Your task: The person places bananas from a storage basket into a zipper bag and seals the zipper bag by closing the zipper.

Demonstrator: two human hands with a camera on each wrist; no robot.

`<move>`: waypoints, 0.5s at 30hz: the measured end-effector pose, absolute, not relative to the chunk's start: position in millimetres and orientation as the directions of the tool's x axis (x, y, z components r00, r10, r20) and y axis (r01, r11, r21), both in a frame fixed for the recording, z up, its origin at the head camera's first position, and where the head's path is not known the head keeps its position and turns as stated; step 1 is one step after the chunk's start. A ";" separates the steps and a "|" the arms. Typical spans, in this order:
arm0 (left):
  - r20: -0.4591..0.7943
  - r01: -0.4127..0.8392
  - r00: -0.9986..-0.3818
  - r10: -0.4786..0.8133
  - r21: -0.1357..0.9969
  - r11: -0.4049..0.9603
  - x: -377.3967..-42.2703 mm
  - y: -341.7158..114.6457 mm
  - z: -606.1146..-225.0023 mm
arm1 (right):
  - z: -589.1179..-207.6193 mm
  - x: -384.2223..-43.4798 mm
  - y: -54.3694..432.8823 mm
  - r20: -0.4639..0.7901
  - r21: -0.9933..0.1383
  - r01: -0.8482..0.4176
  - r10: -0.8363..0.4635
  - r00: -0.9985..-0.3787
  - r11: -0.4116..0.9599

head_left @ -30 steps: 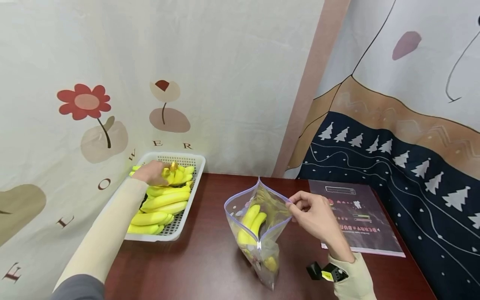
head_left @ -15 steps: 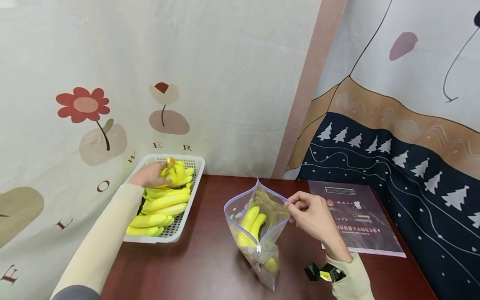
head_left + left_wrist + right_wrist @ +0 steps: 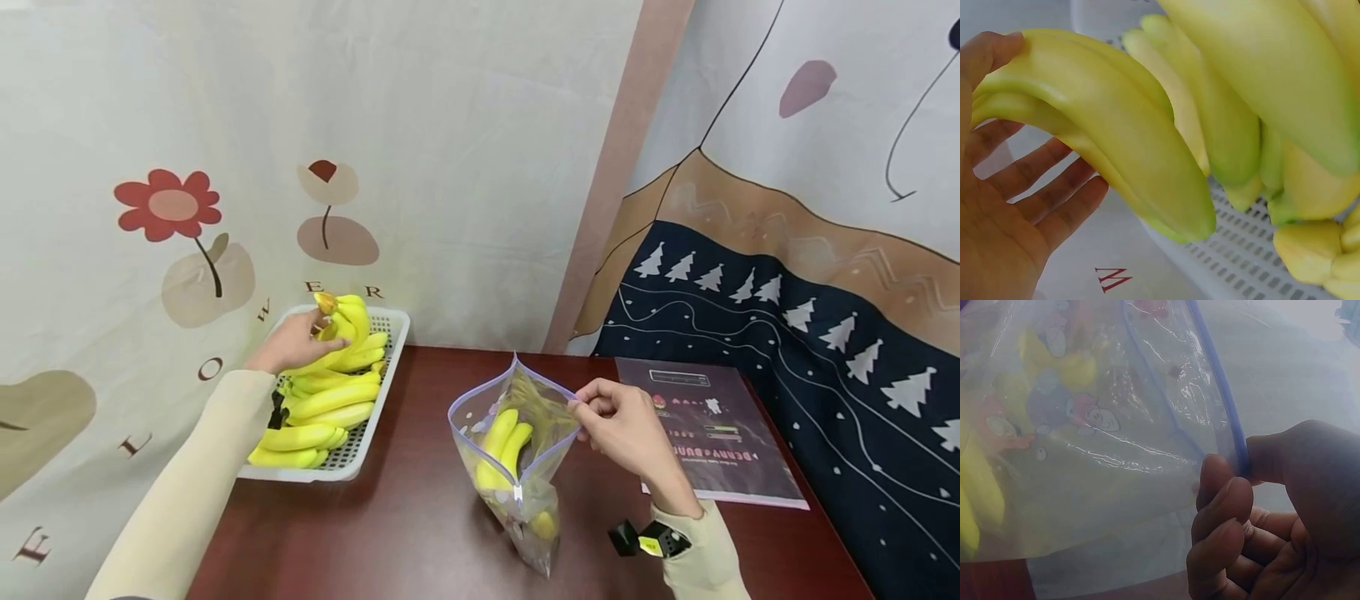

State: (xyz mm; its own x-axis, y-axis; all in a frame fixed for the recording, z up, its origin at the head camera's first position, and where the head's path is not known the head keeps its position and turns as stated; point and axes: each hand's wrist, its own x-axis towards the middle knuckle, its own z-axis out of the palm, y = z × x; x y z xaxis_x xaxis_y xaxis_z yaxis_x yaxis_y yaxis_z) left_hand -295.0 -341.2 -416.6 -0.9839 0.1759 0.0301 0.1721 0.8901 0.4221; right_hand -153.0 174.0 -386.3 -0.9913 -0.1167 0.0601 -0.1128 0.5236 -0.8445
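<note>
My left hand (image 3: 295,340) holds a bunch of yellow bananas (image 3: 1104,119) by its stem end, with the thumb on top and the fingers behind, raised over the back of a white basket (image 3: 405,333). Beneath it more bananas (image 3: 333,406) lie in the basket. My right hand (image 3: 621,425) pinches the purple zip edge of a clear zip bag (image 3: 540,492) between thumb and forefinger. The bag stands on the table with its mouth spread, and bananas (image 3: 504,450) show inside it. Cartoon prints on the bag appear in the right wrist view.
A dark printed sheet (image 3: 720,442) lies on the brown table (image 3: 390,542) behind my right hand. Patterned cloth (image 3: 465,167) hangs along the back and the right side. The basket's back edge is close to that cloth.
My left hand has lifted the bunch of bananas up from the others in the basket, tilting it more upright. My right hand keeps its pinch on the bag's edge, nearly still.
</note>
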 end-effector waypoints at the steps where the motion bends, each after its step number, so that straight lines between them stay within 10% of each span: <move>1: 0.027 0.156 -0.987 0.161 0.442 0.883 -293.6 -339.6 -415.1 | -386.3 -153.2 174.3 0.061 -0.844 -0.114 -0.118 -0.991 0.523; 15: 0.080 0.103 -0.994 0.070 0.564 0.819 -275.5 -323.9 -401.3 | -385.9 -153.5 174.3 0.070 -0.841 -0.128 -0.129 -0.989 0.526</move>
